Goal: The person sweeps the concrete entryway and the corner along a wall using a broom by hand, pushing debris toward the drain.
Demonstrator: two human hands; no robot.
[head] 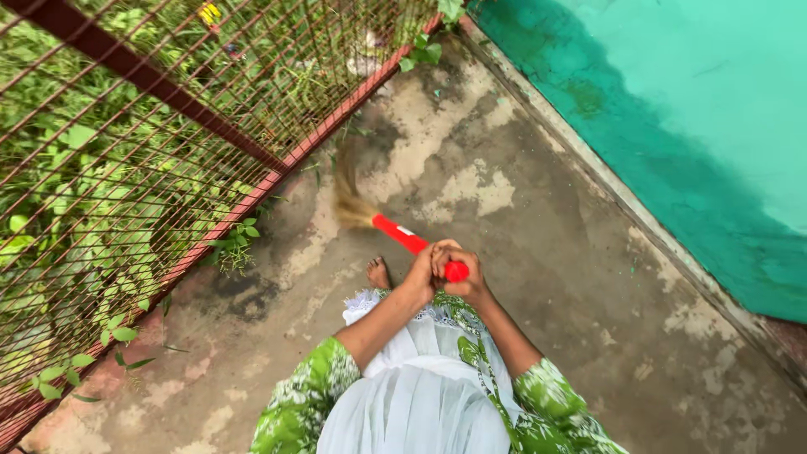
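Both hands (444,271) grip red-handled broom (402,234).

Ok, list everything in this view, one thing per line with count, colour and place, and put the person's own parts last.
broom: one, red handle with straw-coloured bristles, centre, bristles blurred near the fence base
mesh fence: one, rust-red frame and wire, left side
plants: many, green, behind the fence and poking through at its base
concrete floor: one, grey-brown with pale patches, centre and right
wall: one, teal green with a darker damp band, upper right
bare foot: one, on the floor left of the hands
dress: one, white front with green patterned sleeves, bottom centre
left hand: one, gripping the broom handle
right hand: one, gripping the handle's end
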